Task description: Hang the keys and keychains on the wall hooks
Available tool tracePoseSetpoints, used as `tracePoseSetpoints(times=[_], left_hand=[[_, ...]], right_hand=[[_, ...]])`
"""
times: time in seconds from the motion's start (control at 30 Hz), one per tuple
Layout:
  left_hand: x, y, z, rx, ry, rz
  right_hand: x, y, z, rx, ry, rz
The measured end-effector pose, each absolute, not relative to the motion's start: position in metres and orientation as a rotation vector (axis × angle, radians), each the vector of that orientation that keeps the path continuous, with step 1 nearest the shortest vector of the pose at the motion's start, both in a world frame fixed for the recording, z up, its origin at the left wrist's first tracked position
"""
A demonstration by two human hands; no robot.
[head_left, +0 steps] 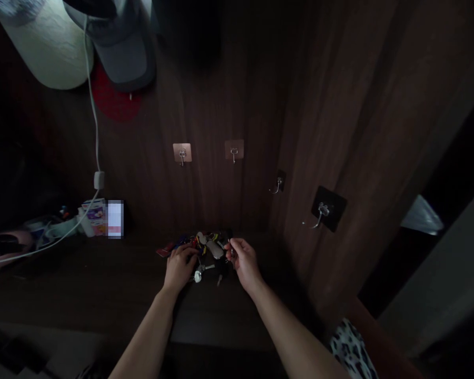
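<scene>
A jumbled pile of keys (210,267) and key fobs lies on the dark wooden shelf, close to the back panel. Among them are a rounded grey fob (215,249), a shiny round key head (198,276) and blue, yellow and red tags. My left hand (180,267) rests on the left side of the pile, its fingers bent and thumb apart from them, touching the keys. At the right edge of the pile, my right hand (244,260) pinches a small dark key between thumb and fingers; its shape is hard to see in the dim light.
Adhesive hooks (182,153) are fixed to the back panel, and a larger dark hook (324,209) to the right side panel. Caps (122,58) hang above left, with a white cable (94,105) running down. Small boxes (95,216) and a pink item (10,245) stand left.
</scene>
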State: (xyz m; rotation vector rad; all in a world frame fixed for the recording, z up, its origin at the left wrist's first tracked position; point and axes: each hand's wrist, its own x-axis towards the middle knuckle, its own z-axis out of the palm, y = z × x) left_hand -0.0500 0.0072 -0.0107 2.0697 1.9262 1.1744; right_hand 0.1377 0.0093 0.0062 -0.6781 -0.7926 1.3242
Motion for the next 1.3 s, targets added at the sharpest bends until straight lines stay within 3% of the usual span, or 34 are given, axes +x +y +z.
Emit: tracePoseSetpoints(times=[0.37, 1.03, 1.3], left_hand=[[-0.05, 0.009, -0.012, 2.105, 1.931, 1.129], [-0.051, 0.008, -0.012, 2.099, 1.904, 1.126], [-0.051, 0.009, -0.013, 2.119, 1.908, 1.124]], right_hand=[[0.147, 0.02, 0.016, -0.757, -0.723, 1.2], [0.14, 0.095, 0.18, -0.691, -0.803, 0.828], [0.139, 0.113, 0.174, -0.815, -0.762, 0.827]])
